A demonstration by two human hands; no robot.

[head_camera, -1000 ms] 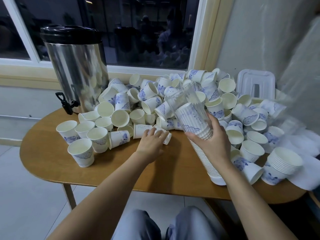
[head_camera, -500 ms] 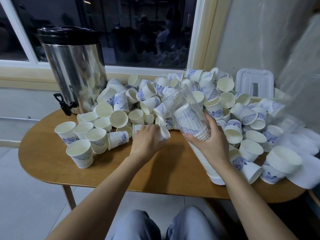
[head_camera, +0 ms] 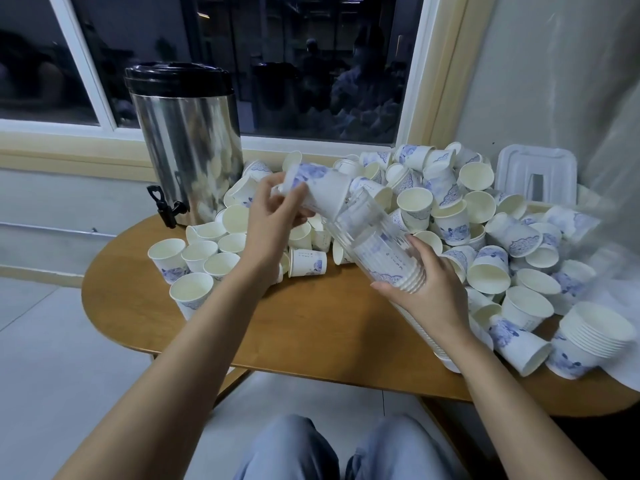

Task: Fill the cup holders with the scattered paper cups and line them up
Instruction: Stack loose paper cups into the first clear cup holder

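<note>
Loading step: right hand (head_camera: pixel 426 289) grips the tilted clear cup holder (head_camera: pixel 374 233) while left hand (head_camera: pixel 273 216) pinches a paper cup (head_camera: pixel 322 192) at the holder's mouth, next likely needing alignment to slide inside.

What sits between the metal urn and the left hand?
Head view: a few loose cups lie there on the table, beside the urn; the left hand holds another cup.

Right hand (head_camera: pixel 426 299) covers part of cup holder (head_camera: pixel 367 230)
</note>
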